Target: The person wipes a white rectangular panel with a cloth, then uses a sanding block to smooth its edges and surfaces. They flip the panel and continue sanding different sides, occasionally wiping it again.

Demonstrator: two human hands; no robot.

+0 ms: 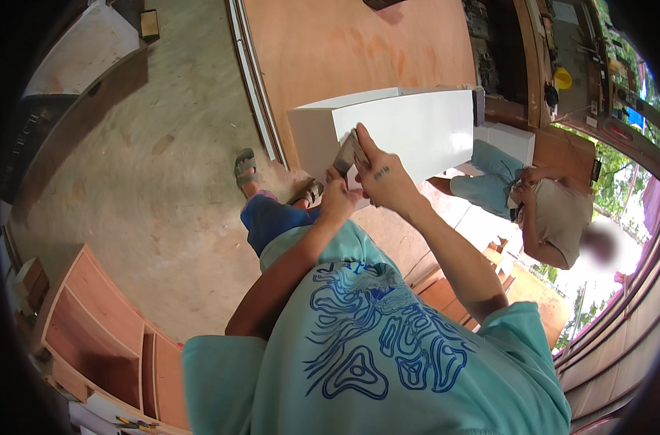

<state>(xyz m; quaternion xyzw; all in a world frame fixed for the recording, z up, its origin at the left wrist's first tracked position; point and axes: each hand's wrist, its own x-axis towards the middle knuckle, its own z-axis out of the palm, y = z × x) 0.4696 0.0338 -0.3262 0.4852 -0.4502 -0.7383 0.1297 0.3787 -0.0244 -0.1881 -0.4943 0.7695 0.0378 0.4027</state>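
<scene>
My right hand (382, 180) is closed round a small flat grey-brown piece (347, 155), thumb pointing up along it. Its exact kind is hard to make out. My left hand (339, 199) sits just below and to the left, fingers curled against the lower edge of the same piece. Right beyond both hands stands a glossy white box (410, 130), like a cabinet or drawer body, with an open top side. My hands overlap its near left corner, so I cannot tell whether the piece touches it.
Under the box is a broad plywood surface (359, 51) with long strips (256, 94) along its left edge. A co-worker (554, 210) is close on the right, hands together. An open wooden cabinet (91, 326) stands lower left. A shelf with tools (562, 76) is far right.
</scene>
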